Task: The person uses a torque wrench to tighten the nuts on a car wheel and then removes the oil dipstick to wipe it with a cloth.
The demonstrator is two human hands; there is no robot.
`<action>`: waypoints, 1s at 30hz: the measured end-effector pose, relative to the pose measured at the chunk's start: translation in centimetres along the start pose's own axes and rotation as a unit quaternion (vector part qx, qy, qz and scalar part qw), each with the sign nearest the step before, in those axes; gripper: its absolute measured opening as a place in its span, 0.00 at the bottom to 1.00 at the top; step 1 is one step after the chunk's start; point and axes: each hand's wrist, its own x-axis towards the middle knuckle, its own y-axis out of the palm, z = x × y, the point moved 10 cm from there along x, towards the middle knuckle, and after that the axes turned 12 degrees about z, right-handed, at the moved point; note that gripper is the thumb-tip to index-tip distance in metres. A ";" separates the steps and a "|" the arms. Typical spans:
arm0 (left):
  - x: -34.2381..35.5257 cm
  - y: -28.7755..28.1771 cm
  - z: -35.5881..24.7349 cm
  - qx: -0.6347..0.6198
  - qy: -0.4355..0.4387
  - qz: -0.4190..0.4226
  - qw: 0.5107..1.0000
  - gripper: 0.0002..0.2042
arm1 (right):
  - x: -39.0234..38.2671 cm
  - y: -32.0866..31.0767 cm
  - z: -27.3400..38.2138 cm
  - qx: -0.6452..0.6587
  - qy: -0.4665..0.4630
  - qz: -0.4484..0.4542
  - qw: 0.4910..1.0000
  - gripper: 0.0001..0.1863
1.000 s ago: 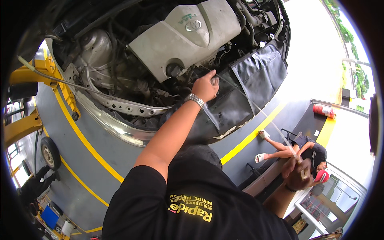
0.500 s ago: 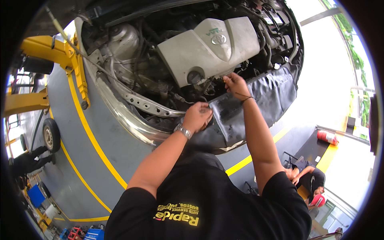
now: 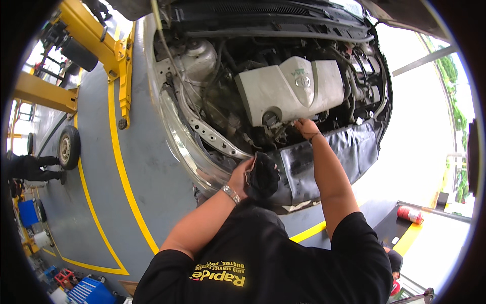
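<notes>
My left hand, with a metal watch on the wrist, is closed on a dark rag at the front edge of the car. My right hand reaches into the engine bay, fingers pinched at the front lower edge of the grey engine cover. What those fingers hold is too small to make out. A dark round cap sits in the cover's notch, left of my right hand. Beneath my right forearm, a black fender cover drapes over the car's front.
The headlight and bare metal fender rail curve along the left. Yellow lift arms stand beside the car, with a loose wheel on the grey floor. A red fire extinguisher lies at right. Another person in dark clothes is at far left.
The view has shifted, so the car sits lower and further right. The dark rag now shows in my left hand. My right hand stays at the engine cover's front edge.
</notes>
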 end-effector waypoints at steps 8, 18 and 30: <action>-2.5 -0.1 -0.1 -0.064 0.047 -0.006 0.997 0.23 | -2.9 -3.0 4.0 -0.137 0.009 -0.026 0.990 0.29; 0.4 -3.1 -0.5 -0.085 0.077 0.008 0.993 0.23 | -34.5 -24.1 20.4 -0.092 -0.042 -0.280 0.955 0.17; 7.7 -1.0 -4.7 -0.022 0.131 0.001 0.991 0.26 | -69.6 -20.0 13.0 0.159 -0.041 -0.514 0.842 0.15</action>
